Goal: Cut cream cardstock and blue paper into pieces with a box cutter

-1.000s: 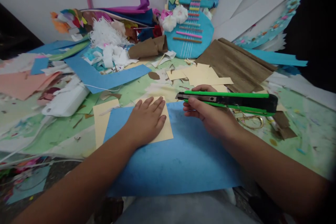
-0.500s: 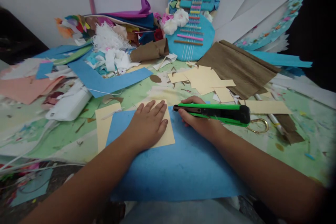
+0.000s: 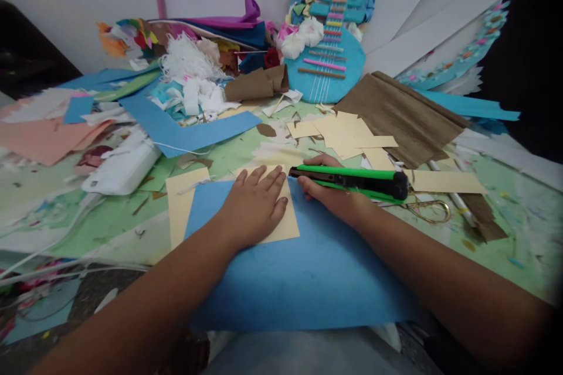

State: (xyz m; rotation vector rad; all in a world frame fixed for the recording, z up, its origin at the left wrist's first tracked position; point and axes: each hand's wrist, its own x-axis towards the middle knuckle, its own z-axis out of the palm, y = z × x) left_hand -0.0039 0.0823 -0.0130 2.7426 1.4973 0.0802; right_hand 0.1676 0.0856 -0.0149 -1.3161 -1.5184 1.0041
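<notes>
Cream card (image 3: 287,227) lies on the blue sheet (image 3: 316,281), partly hidden by the left hand (image 3: 255,211), flat, fingers loosely spread, gripping nothing. Bare sheet runs to its near edge. The right hand (image 3: 336,202) grips the cutter (image 3: 378,181), blade tip indistinct near the card.

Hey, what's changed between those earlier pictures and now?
The right hand has lowered the green cutter and moved it left, bringing its tip close to the right edge of the cream card. Nothing was taken up or let go. The left hand stays flat on the card, over the blue sheet.
</notes>
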